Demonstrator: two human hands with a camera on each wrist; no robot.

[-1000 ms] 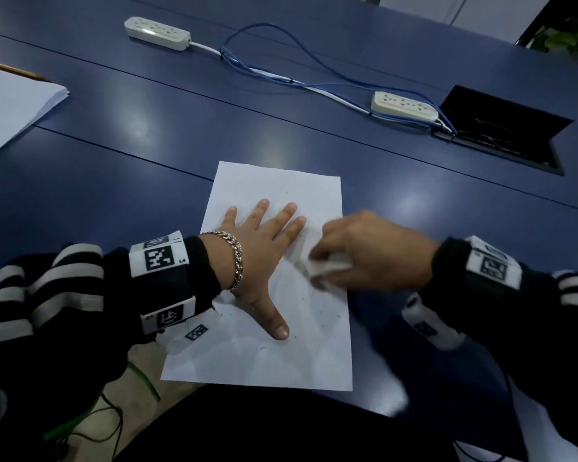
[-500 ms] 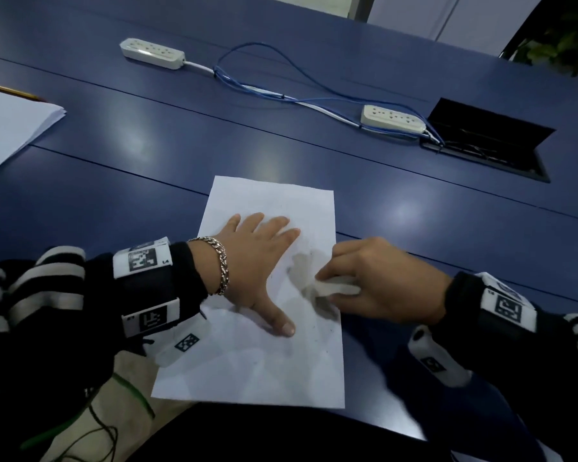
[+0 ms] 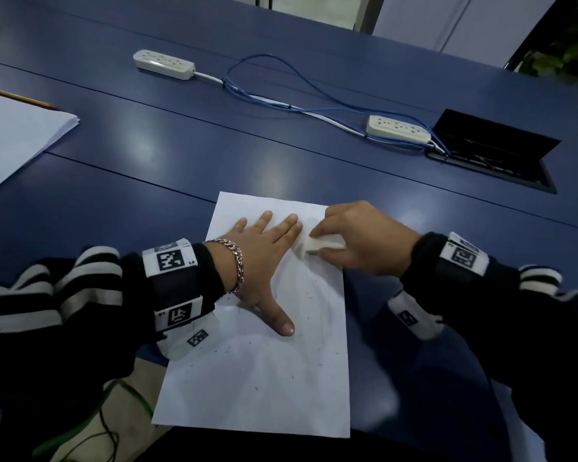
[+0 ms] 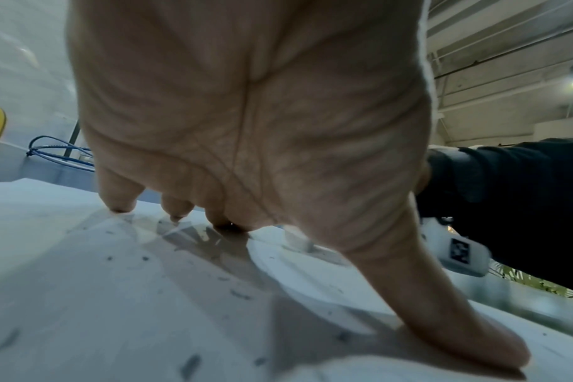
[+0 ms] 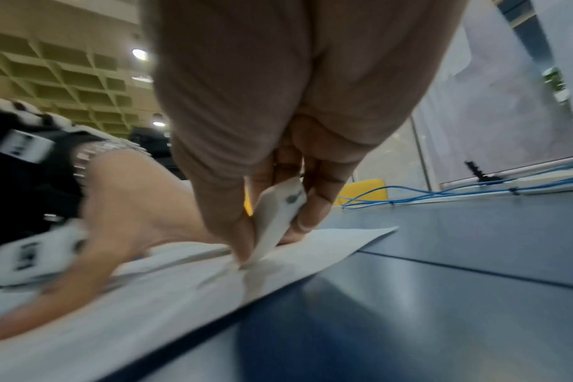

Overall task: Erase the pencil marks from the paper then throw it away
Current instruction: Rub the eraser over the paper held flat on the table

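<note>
A white sheet of paper lies on the blue table, dotted with dark eraser crumbs. My left hand lies flat on it with fingers straight and thumb spread, pressing it down; the left wrist view shows the palm above the sheet. My right hand pinches a white eraser and holds its tip on the paper near the sheet's upper right, just beside the left fingertips. In the right wrist view the eraser sits between thumb and fingers, touching the paper.
A stack of white paper with a pencil lies at the far left. Two power strips joined by blue cables cross the back of the table, beside an open cable box.
My right hand has carried the eraser up the sheet, from beside the left thumb to near the top right corner. The left hand has stayed flat on the paper.
</note>
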